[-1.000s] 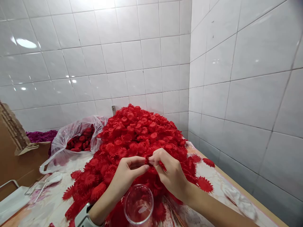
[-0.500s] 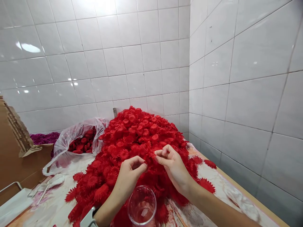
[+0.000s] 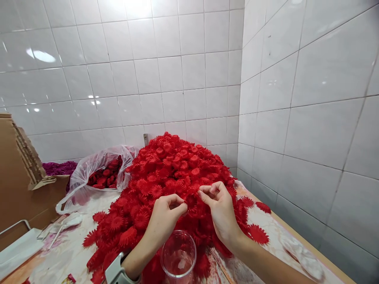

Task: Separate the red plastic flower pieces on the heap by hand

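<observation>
While the clear round plastic cup (image 3: 178, 254) sits nearest us, our left hand (image 3: 166, 215) and right hand (image 3: 222, 209) have separated before red fringed flower-shaped pieces (image 3: 166, 169) heaped on the bench (image 3: 296, 228), so each pinches independently. We cannot tell whether either grip clamps anything; the cup's base is cut off, the translucent bag's (image 3: 77, 183) depths hidden.

A bag (image 3: 77, 178) lies left of the heap (image 3: 177, 165), a cup (image 3: 178, 256) before.
</observation>
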Demonstrator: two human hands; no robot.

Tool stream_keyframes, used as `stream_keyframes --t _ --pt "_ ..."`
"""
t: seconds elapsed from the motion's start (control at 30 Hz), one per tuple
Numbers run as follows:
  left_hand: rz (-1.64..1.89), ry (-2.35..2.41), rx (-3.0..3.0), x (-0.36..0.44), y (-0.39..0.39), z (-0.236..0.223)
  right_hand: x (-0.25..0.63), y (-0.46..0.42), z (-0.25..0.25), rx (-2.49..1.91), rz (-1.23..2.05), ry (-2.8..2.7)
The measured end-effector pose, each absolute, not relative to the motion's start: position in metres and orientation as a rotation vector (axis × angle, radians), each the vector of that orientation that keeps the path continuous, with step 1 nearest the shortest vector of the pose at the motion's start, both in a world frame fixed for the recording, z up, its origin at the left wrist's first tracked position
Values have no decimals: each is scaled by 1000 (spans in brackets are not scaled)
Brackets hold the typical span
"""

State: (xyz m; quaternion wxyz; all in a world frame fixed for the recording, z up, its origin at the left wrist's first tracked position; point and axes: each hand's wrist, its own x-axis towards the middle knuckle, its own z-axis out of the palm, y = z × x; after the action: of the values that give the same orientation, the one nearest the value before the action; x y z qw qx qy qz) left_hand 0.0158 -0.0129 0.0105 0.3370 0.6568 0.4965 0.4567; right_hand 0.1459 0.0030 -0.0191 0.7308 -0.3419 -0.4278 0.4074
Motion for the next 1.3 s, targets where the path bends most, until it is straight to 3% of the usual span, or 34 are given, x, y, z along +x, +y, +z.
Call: stream_keyframes --t 0.7,0.83,0.97,1.3 --pt "1239 1311 1713 6 -17 21 180 27 -3 -803 629 -862" --pt "1268 1245 1430 -4 1 17 175 19 -2 -889 562 -1280" --pt "1309 1239 1362 -5 8 11 159 5 -10 -872 274 -1631" --pt "1220 1087 1220 7 -8 13 154 3 -19 -481 -202 -1805"
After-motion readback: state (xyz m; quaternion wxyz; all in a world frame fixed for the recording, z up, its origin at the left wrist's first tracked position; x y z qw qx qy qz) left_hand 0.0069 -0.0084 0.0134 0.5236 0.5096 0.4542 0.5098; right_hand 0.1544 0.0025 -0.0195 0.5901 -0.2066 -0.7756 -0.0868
